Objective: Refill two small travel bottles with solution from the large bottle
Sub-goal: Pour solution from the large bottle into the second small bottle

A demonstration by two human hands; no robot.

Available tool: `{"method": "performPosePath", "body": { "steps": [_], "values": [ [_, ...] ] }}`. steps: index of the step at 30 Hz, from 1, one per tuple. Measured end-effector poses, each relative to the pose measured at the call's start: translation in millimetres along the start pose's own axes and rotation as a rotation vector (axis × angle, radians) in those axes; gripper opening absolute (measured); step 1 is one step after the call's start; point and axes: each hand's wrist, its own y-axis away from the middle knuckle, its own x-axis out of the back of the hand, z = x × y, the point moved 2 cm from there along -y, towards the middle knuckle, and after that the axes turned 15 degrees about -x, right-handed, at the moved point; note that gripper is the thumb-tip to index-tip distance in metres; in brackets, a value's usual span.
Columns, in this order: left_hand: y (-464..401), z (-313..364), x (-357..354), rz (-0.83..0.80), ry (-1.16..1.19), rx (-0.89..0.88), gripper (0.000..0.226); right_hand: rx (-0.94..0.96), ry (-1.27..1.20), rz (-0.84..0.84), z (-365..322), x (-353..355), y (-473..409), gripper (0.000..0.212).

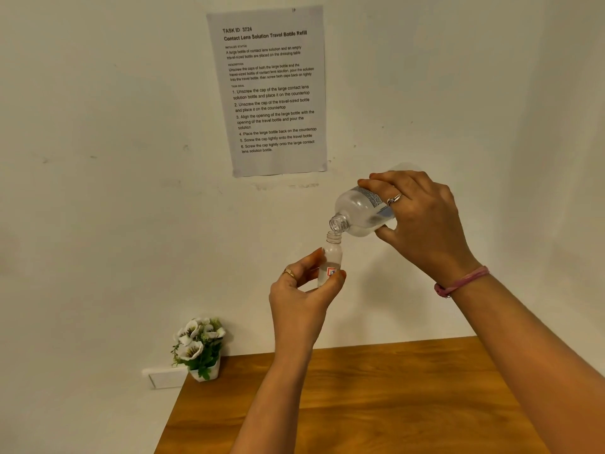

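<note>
My right hand [422, 221] grips the large clear bottle [358, 213], uncapped and tipped down to the left, high above the table. Its open mouth sits just over the neck of a small clear travel bottle [332, 257]. My left hand [302, 290] holds that small bottle upright between thumb and fingers; it has a red and white label and no cap. I cannot tell whether liquid is flowing. No second small bottle and no caps are in view.
A wooden table [376, 404] lies below my arms. A small white pot of white flowers [199, 348] stands at its back left corner, next to a wall socket [165, 378]. A printed task sheet [271, 90] hangs on the wall.
</note>
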Motion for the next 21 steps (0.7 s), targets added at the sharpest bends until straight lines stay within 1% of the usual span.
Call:
{"method": "performPosePath", "body": {
  "steps": [21],
  "values": [
    [0.5,-0.6,0.3,0.001,0.003,-0.005,0.037,-0.001,0.003,0.002,-0.3,0.3,0.1,0.059]
  ]
}}
